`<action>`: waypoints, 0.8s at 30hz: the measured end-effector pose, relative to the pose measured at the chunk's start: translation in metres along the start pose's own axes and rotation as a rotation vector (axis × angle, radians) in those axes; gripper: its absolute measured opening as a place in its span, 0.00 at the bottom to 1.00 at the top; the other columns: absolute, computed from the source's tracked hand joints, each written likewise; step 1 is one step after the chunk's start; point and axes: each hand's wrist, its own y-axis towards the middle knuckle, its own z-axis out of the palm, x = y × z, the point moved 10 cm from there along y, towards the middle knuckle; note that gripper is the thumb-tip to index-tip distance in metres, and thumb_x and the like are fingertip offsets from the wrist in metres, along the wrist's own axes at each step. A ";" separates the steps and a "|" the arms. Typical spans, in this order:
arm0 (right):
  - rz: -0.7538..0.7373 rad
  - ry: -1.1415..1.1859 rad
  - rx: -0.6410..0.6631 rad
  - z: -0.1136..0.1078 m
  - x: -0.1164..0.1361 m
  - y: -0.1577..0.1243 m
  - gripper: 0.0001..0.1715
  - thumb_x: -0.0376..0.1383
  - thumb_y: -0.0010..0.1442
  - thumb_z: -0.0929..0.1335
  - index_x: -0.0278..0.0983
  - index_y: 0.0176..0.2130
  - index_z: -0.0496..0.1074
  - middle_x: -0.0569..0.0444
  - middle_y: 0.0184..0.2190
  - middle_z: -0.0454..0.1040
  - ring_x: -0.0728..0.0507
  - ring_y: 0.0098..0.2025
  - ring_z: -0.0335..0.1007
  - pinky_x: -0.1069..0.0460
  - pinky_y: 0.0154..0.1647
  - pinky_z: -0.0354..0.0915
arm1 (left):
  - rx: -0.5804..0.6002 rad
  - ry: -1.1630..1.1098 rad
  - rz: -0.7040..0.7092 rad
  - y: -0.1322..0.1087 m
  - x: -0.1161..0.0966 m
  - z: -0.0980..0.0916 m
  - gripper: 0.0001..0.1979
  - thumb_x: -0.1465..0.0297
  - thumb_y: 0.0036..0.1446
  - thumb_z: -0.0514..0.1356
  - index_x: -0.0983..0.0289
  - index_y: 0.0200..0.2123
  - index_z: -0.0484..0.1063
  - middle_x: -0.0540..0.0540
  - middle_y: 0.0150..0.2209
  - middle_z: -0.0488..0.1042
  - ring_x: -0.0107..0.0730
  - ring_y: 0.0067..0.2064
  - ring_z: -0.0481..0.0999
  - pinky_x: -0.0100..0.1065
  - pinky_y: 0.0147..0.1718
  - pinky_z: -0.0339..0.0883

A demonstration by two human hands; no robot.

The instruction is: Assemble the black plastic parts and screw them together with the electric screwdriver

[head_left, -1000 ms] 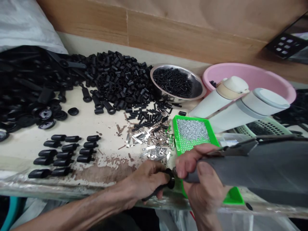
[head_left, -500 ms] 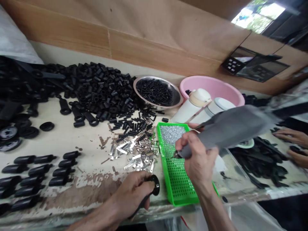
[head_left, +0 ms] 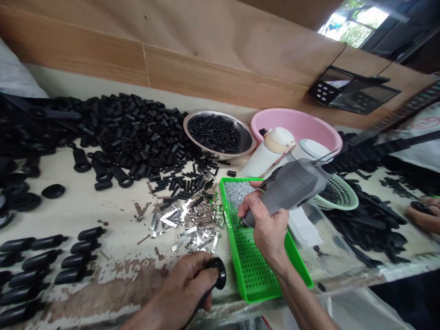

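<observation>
My left hand [head_left: 182, 288] grips a black plastic part [head_left: 218, 273] with a round disc end and a long stem at the table's front edge. My right hand [head_left: 264, 224] is shut around a grey electric screwdriver [head_left: 288, 188]. Its tip sits just above a bright green perforated tray [head_left: 292, 256], close to a heap of small silver screws [head_left: 239, 192] at the tray's far end. A scatter of silver metal clips [head_left: 192, 224] lies left of the tray. Rows of black plastic cylinders [head_left: 75, 256] lie left of my left hand.
Heaps of black plastic tubes [head_left: 137, 133] cover the back left of the table. Behind them stand a steel bowl [head_left: 220, 114] of black pieces, a pink basin [head_left: 295, 114] and white bottles [head_left: 264, 158]. A co-worker's hand [head_left: 426, 213] works at the right, beyond a clear plastic box [head_left: 326, 238].
The view has swung, bringing more of the right side into sight. The screwdriver has moved away from me over the tray toward the screws. My left hand still holds the black part.
</observation>
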 end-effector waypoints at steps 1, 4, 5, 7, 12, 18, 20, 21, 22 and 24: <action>-0.001 -0.007 -0.002 0.000 0.000 0.000 0.14 0.41 0.57 0.70 0.35 0.41 0.70 0.62 0.17 0.68 0.52 0.19 0.64 0.54 0.22 0.60 | 0.003 -0.003 -0.007 0.000 0.001 0.000 0.17 0.55 0.57 0.53 0.64 0.37 0.69 0.47 0.20 0.66 0.23 0.20 0.58 0.25 0.20 0.49; -0.004 -0.019 -0.012 0.000 -0.001 -0.001 0.14 0.42 0.57 0.69 0.35 0.39 0.70 0.61 0.18 0.68 0.51 0.20 0.64 0.53 0.23 0.61 | 0.013 -0.014 -0.035 0.000 0.003 0.002 0.18 0.54 0.57 0.52 0.64 0.37 0.69 0.46 0.20 0.66 0.22 0.19 0.56 0.26 0.18 0.48; -0.004 -0.023 -0.014 0.000 0.000 -0.001 0.14 0.42 0.57 0.69 0.34 0.39 0.69 0.61 0.18 0.68 0.50 0.20 0.64 0.52 0.23 0.61 | 0.016 -0.017 -0.033 0.000 0.003 0.002 0.18 0.54 0.57 0.52 0.64 0.37 0.68 0.46 0.20 0.66 0.22 0.18 0.56 0.26 0.18 0.47; -0.006 -0.032 -0.017 0.000 0.001 -0.001 0.15 0.41 0.57 0.69 0.34 0.41 0.69 0.61 0.17 0.68 0.50 0.20 0.64 0.52 0.23 0.61 | 0.010 -0.016 0.015 0.000 -0.001 0.002 0.17 0.56 0.58 0.52 0.64 0.35 0.68 0.47 0.20 0.66 0.22 0.19 0.57 0.25 0.20 0.49; -0.012 -0.059 -0.025 0.000 0.006 -0.001 0.12 0.41 0.56 0.69 0.34 0.36 0.69 0.60 0.16 0.69 0.49 0.20 0.64 0.52 0.24 0.62 | 0.000 -0.026 0.053 0.001 0.000 0.002 0.16 0.57 0.59 0.52 0.64 0.35 0.69 0.47 0.20 0.66 0.23 0.19 0.57 0.26 0.19 0.48; -0.019 -0.068 -0.034 0.000 0.005 -0.001 0.14 0.40 0.56 0.69 0.35 0.41 0.68 0.61 0.17 0.70 0.49 0.20 0.64 0.51 0.25 0.62 | -0.003 -0.030 0.058 0.002 -0.004 0.002 0.15 0.59 0.58 0.52 0.65 0.35 0.69 0.46 0.18 0.65 0.22 0.18 0.56 0.26 0.18 0.47; -0.018 -0.073 -0.033 0.001 0.005 -0.002 0.15 0.40 0.56 0.69 0.35 0.42 0.68 0.61 0.17 0.70 0.49 0.20 0.65 0.52 0.25 0.62 | -0.004 -0.025 0.040 0.002 -0.004 0.003 0.15 0.59 0.58 0.52 0.65 0.35 0.68 0.46 0.18 0.65 0.22 0.18 0.55 0.26 0.17 0.46; -0.020 -0.074 -0.034 0.001 0.005 -0.003 0.15 0.40 0.56 0.69 0.35 0.41 0.68 0.61 0.17 0.70 0.49 0.20 0.65 0.52 0.25 0.62 | -0.007 -0.026 0.032 0.001 -0.003 0.003 0.15 0.59 0.58 0.52 0.65 0.35 0.68 0.46 0.18 0.65 0.22 0.18 0.55 0.26 0.17 0.46; -0.025 -0.074 -0.035 0.001 0.005 -0.003 0.14 0.41 0.56 0.69 0.35 0.40 0.68 0.61 0.17 0.69 0.50 0.20 0.65 0.52 0.25 0.62 | -0.016 -0.027 0.035 0.001 -0.003 0.002 0.15 0.59 0.57 0.52 0.65 0.35 0.68 0.46 0.18 0.65 0.23 0.18 0.56 0.26 0.18 0.46; -0.039 -0.075 -0.037 0.000 0.006 -0.004 0.13 0.42 0.56 0.69 0.35 0.37 0.69 0.61 0.17 0.69 0.50 0.20 0.64 0.52 0.24 0.61 | -0.024 -0.033 0.061 0.001 -0.004 0.001 0.15 0.60 0.57 0.52 0.66 0.35 0.69 0.46 0.18 0.65 0.23 0.20 0.57 0.26 0.20 0.48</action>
